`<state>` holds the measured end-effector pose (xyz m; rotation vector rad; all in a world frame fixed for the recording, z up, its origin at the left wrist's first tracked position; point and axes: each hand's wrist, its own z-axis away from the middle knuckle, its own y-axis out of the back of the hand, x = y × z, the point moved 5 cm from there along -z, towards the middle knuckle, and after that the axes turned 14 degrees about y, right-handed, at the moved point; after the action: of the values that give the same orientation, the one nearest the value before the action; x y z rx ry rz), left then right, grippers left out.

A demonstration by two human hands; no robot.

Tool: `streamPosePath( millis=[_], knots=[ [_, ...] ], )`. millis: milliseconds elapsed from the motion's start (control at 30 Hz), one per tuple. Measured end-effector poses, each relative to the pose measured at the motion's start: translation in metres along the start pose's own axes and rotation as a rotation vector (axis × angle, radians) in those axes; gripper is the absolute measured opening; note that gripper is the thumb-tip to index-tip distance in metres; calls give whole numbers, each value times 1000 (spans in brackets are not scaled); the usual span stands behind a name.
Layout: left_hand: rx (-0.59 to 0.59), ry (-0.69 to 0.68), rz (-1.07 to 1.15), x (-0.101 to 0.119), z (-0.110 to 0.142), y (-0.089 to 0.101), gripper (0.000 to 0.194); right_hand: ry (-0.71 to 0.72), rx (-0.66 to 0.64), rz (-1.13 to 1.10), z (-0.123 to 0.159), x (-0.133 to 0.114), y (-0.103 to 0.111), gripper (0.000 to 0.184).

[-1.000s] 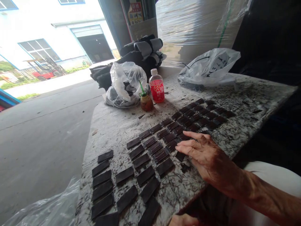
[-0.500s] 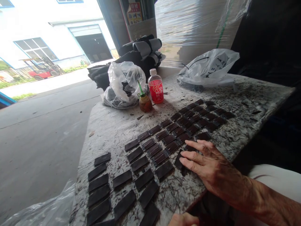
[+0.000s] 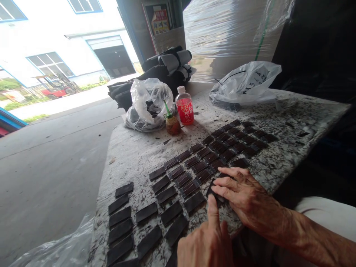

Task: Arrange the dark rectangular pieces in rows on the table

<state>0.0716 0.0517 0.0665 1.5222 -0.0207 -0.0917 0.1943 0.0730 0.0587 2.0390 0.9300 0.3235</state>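
Note:
Several dark rectangular strips [image 3: 169, 194] lie in rows on a worn speckled table [image 3: 133, 152]. My right hand [image 3: 239, 194] rests flat near the table's front edge, fingers spread, its fingertips pressing on one dark strip [image 3: 210, 189]. My left hand [image 3: 207, 239] has come up from the bottom edge, index finger stretched out and pointing toward that same strip, its tip just short of my right fingers. Neither hand grips anything.
At the back of the table stand a red-labelled bottle [image 3: 184, 106], a small brown bottle [image 3: 172, 123] with a green straw, and two plastic bags [image 3: 148, 104] [image 3: 246, 85]. Dark rolled material [image 3: 169, 61] and a wrapped pallet [image 3: 222, 33] are behind. Concrete floor lies to the left.
My left hand has risen into view from the bottom edge with its index finger out. My right hand slid back toward me and now presses on a strip at the front.

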Motion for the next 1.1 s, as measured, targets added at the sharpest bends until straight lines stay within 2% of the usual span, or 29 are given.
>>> streamPosePath(
  millis=[133, 267, 433, 500, 567, 667, 800, 900, 1100],
  knots=[
    [-64, -41, -10, 0, -8, -2, 50, 2, -4, -19, 0, 2, 4, 32],
    [-31, -44, -3, -1, -7, -3, 48, 32, 4, 5, -3, 4, 9, 31],
    [136, -90, -128, 4, -3, -13, 51, 86, -31, 60, -3, 3, 3, 32],
    [231, -104, -175, 4, -1, -15, 54, 81, -46, 54, -4, 5, 1, 31],
    [265, -97, -174, 3, 0, -17, 56, 49, -41, 34, -6, 10, 3, 31],
    [216, -87, -119, 1, -1, -18, 58, 5, 15, 47, -11, 18, 13, 34],
    [157, -89, -109, 1, -3, -18, 57, 34, 87, 65, -16, 18, 25, 29],
    [99, -95, -110, 2, -4, -19, 57, 49, 62, 20, -17, 15, 22, 28],
    [-15, -124, -52, -2, -7, -12, 55, -9, -32, 19, -16, 15, 6, 32]
  ],
)
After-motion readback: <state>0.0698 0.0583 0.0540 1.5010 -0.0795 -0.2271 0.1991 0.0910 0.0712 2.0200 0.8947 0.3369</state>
